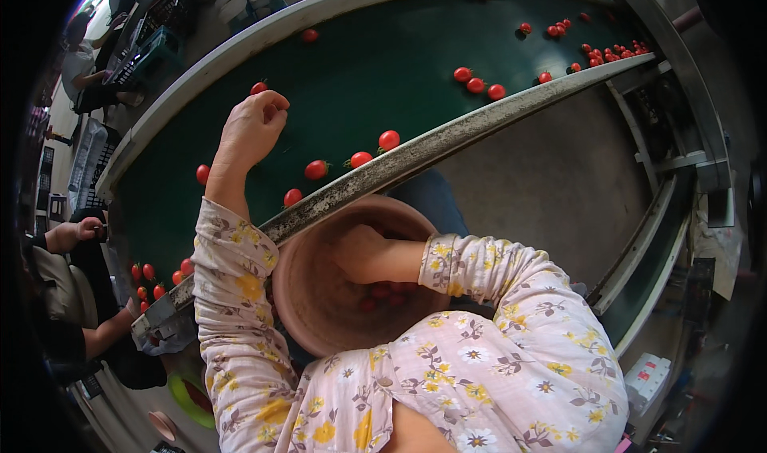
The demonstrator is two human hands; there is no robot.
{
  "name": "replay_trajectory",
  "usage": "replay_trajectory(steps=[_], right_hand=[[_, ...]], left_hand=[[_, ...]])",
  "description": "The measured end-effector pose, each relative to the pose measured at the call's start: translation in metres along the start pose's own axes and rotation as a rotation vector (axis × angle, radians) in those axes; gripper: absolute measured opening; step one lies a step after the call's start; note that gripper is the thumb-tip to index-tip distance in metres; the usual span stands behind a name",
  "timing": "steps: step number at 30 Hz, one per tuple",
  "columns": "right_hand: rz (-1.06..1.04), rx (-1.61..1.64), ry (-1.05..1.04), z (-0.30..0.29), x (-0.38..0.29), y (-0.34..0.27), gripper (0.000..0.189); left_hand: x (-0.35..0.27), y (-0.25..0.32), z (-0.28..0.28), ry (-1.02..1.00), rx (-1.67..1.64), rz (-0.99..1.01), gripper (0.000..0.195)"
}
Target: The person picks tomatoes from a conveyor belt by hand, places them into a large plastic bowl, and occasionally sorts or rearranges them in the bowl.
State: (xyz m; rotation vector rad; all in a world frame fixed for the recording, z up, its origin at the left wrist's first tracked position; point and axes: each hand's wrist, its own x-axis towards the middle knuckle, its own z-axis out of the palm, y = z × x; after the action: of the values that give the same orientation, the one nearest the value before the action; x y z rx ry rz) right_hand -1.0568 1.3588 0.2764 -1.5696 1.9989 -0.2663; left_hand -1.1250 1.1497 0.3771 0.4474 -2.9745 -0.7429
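Note:
Over the green conveyor belt (359, 75) is my left hand (254, 123), its fingers curled with the tips near the thumb; whether it holds anything is hidden. A small red tomato (258, 87) lies just beyond its knuckles. My right hand (359, 254) reaches down into a pinkish plastic bucket (305, 309) on my lap, its fingers hidden in shadow. Several red tomatoes (380, 297) lie at the bucket's bottom, below my right wrist. Along the belt's near rail rest more tomatoes (316, 169), some with green stems. Others (475, 85) are scattered farther right.
The worn metal rail (419, 147) runs between the belt and the bucket. At the left sits a co-worker, with a hand (90, 228) and an arm showing near the belt's end. Another person (81, 69) sits farther back. A green basin (189, 399) stands on the floor.

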Motion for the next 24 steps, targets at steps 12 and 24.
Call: replay_trajectory(steps=[12, 24], right_hand=[[-0.203, 0.298, 0.819, -0.108, -0.084, 0.050, 0.013], [0.286, 0.110, 0.604, -0.151, -0.103, 0.179, 0.042]], left_hand=[[0.000, 0.000, 0.002, -0.020, -0.016, 0.033, 0.020], [-0.001, 0.003, -0.001, -0.003, -0.061, 0.038, 0.020]])
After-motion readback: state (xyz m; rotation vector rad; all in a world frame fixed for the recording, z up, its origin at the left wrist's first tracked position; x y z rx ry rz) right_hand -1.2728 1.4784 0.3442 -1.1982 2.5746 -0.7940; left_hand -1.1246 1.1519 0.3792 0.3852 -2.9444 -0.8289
